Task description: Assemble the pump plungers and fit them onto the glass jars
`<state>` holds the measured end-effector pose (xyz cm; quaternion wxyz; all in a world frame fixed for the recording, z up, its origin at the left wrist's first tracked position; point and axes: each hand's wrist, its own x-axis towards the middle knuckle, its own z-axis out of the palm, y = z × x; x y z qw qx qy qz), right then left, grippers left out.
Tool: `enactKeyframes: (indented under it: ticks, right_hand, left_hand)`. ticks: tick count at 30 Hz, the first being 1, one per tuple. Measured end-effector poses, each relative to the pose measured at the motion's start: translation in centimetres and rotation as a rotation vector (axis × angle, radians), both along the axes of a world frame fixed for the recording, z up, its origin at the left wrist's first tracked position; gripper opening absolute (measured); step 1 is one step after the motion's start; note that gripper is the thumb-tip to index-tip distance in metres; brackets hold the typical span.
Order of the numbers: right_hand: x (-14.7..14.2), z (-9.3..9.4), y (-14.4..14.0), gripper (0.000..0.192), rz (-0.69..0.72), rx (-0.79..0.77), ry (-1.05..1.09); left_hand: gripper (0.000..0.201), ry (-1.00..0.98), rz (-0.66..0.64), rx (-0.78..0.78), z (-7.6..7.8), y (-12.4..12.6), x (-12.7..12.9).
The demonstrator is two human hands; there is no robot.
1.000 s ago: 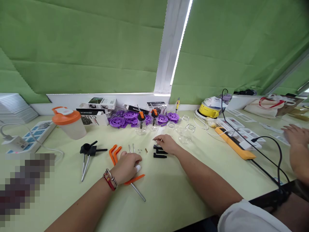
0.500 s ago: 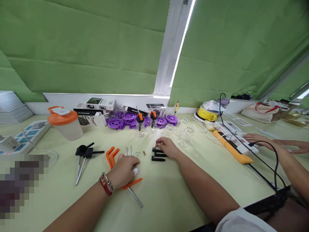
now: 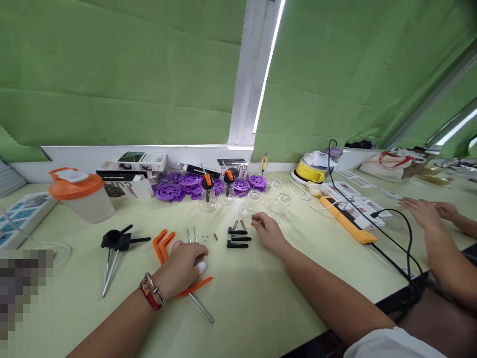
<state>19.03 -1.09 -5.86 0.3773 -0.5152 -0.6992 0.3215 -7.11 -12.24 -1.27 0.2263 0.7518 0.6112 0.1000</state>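
Head view: since half a second ago the right hand (image 3: 269, 231) has lifted off the black clips (image 3: 238, 237) and shifted right, so they and two springs (image 3: 239, 225) now lie bare just left of it. Its grip is pinched shut at the fingertips, on what I cannot tell, forearm flat on the worktop (image 3: 261, 293). Left hand (image 3: 182, 263) hasn't moved: curled palm-down, grip closed over an orange strip (image 3: 197, 286) and a rod (image 3: 199, 307), two orange hooks (image 3: 161, 243) just left.
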Motion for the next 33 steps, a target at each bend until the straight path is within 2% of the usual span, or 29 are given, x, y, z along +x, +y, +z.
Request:
enactKeyframes:
  ticks: [5, 11, 17, 26, 33]
  right_hand:
    - [1.4, -1.2, -1.5, 0.02, -0.07, -0.04, -0.129]
    - [1.3, -0.7, -1.9, 0.016, -0.065, 0.039, -0.295]
    - [2.8, -0.3, -2.7, 0.017, -0.039, 0.019, -0.192]
    - [6.0, -0.2, -2.9, 0.018, 0.002, -0.021, -0.218]
    - [6.9, -0.3, -3.1, 0.009, 0.045, -0.042, -0.238]
  left_hand:
    - [0.019, -0.005, -0.014, 0.013, 0.0, 0.1, 0.0]
    - [0.024, -0.011, -0.001, -0.014, 0.2, 0.1, 0.0]
    - [0.027, -0.016, 0.021, -0.042, 0.1, 0.2, -0.2]
    - [0.028, 0.002, 0.006, -0.039, 0.3, 0.3, -0.1]
    - [0.026, -0.01, 0.001, -0.045, 0.3, 0.3, -0.1]
